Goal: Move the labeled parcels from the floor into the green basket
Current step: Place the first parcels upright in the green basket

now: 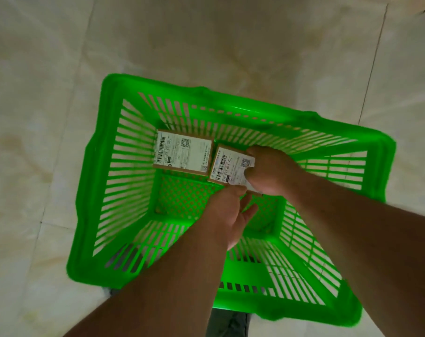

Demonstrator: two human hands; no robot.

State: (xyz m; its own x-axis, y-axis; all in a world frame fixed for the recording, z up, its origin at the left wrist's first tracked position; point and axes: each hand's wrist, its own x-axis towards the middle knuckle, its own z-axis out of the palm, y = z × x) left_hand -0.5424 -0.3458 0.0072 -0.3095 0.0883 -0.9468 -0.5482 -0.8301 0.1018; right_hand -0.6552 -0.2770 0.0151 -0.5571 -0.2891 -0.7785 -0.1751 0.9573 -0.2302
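A: Far left corner of the green basket [89,190] — the first labeled parcel [184,152] lies flat, long axis across.

B: And the second parcel [230,166]?

A: Just beside it, touching. Left hand [227,212], fingers loose, pinches its near edge; right hand [267,171] clasps its right side. Bare mesh floor nearer us — room to withdraw.

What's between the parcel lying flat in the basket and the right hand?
In the head view, the second parcel, gripped by the right hand, sits between it and the flat parcel.
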